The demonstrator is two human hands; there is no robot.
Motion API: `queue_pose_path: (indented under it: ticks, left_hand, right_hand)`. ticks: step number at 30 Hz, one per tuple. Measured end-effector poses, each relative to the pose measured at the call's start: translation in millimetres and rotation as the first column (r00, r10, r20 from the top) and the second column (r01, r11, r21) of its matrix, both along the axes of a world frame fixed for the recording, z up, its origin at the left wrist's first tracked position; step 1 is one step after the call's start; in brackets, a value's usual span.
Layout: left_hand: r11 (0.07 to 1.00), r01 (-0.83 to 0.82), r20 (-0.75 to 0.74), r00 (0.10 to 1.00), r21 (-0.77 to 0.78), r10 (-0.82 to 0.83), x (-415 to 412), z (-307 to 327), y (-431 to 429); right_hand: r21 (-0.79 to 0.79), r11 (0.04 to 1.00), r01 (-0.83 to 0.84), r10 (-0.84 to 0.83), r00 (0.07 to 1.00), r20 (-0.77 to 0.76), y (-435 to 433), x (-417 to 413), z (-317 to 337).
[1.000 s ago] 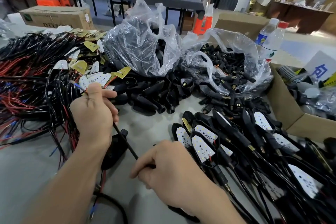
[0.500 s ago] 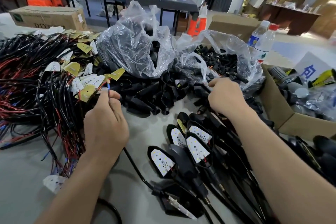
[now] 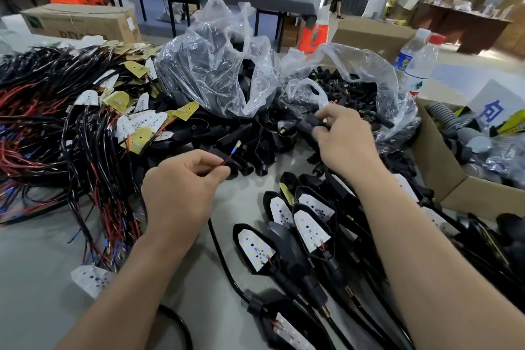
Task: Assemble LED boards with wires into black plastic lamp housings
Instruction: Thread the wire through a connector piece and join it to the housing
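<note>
My left hand (image 3: 181,187) pinches the end of a thin red and blue wire (image 3: 231,154) whose bare tip points up and to the right. The black cable (image 3: 224,261) runs from that hand down to a housing with an LED board (image 3: 281,327) at the bottom. My right hand (image 3: 341,136) grips a small black plastic stem piece (image 3: 308,122) above the heap of loose black parts. Several finished black housings with white LED boards (image 3: 309,224) lie between my forearms.
A tangle of red and black wires with LED boards (image 3: 56,128) fills the left. Two clear bags of black parts (image 3: 216,65) (image 3: 355,85) stand behind. Two water bottles (image 3: 417,62) and an open cardboard box (image 3: 443,176) sit at the right.
My right hand has lifted a black stem piece out of the heap near the bag. My left hand has turned the wire end to the right, toward it.
</note>
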State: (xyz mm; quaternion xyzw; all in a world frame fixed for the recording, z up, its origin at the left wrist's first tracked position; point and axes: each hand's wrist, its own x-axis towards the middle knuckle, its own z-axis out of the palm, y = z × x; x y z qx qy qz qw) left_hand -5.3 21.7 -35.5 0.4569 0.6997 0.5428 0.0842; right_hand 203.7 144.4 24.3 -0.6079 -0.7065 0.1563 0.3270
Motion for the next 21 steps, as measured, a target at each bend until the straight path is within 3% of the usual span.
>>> queue_pose_path:
  ticks: [2, 4, 6, 9, 12, 21]
  left_hand:
    - [0.999, 0.026, -0.059, 0.998, 0.043, -0.023, 6, 0, -4]
    - [0.994, 0.065, -0.148, 0.988, 0.092, -0.051, 8, 2, -7]
    - [0.986, 0.092, -0.277, 0.960, 0.141, -0.050, 7, 2, -7]
    - [0.981, 0.108, -0.366, 0.930, 0.158, -0.044, 3, 3, -4]
    - [0.984, 0.141, -0.278, 0.954, 0.106, -0.107, 2, 1, -2]
    - [0.979, 0.202, -0.360, 0.916, 0.033, -0.177, 6, -2, -1]
  right_hand:
    - [-0.044, 0.995, -0.095, 0.075, 0.941, -0.331, -22, -19, 0]
    - [-0.120, 0.975, -0.185, 0.068, 0.772, -0.632, -42, -37, -7]
    - [-0.160, 0.954, -0.252, 0.033, 0.623, -0.782, -58, -48, -17]
    - [-0.170, 0.942, -0.290, -0.004, 0.496, -0.868, -72, -52, -29]
    - [-0.167, 0.943, -0.287, -0.028, 0.434, -0.900, -71, -47, -35]
    - [-0.148, 0.937, -0.316, 0.012, 0.451, -0.892, -66, -39, -43]
